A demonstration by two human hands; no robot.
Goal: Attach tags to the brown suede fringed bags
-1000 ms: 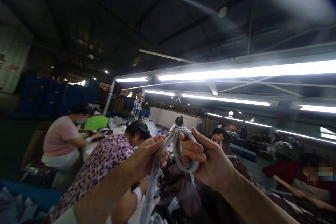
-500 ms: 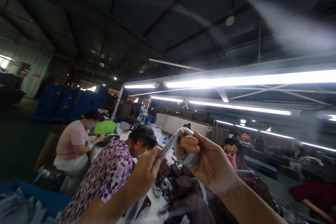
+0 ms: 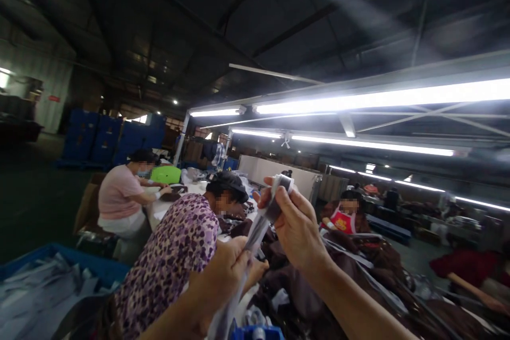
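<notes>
A pale grey strip (image 3: 260, 229) runs slantwise between my hands. Its upper end is wound in a flat loop round the fingers of my right hand (image 3: 292, 218), which is closed on it. Lower and to the left, my left hand (image 3: 231, 265) pinches the strip between thumb and fingers. The strip's tail hangs below that hand toward the bottom edge. Under my hands lies a heap of dark brown fabric (image 3: 306, 297), with small grey rolls among it.
A person in a purple spotted top (image 3: 171, 249) leans over the table close on the left; one in pink (image 3: 119, 191) sits beyond. A blue bin (image 3: 51, 249) holds pale strips at lower left. A person in a red apron (image 3: 343, 221) is across the table. A blue object (image 3: 258, 332) is at the bottom.
The view has shifted. The loop on my right hand has turned from round to edge-on and now stands higher, and my left hand is lower, with a longer stretch of strip between them.
</notes>
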